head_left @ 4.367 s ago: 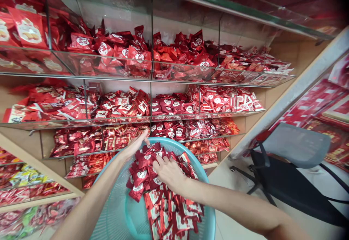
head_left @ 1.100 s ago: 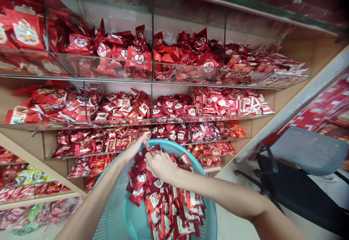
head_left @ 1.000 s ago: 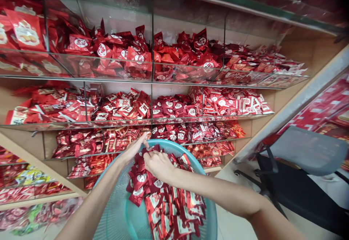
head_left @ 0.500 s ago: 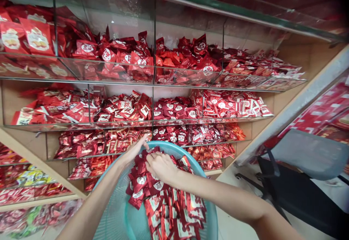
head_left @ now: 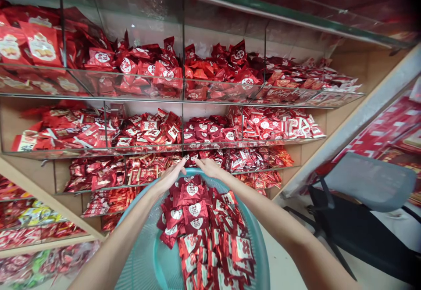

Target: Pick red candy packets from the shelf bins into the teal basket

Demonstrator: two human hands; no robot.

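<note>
Basket (head_left: 140, 246), lt-blue plastic, mesh, 1 pc., below front of shelf unit (head_left: 350, 73). Contents: maroon pkts (head_left: 195, 211) w/ white oval labels, ctr & far end; red/white pkts (head_left: 215, 255), near end & R side. L hand (head_left: 171, 178) & R hand (head_left: 210, 167), bare, at far rim, fingers toward each other, just beside shelf pkts (head_left: 219, 155); can't tell if either grips anything. Shelf unit: glass-fronted, several tiers, mostly red pkts. Office chair (head_left: 365, 213), blk seat, gray back, on floor at R.
</note>
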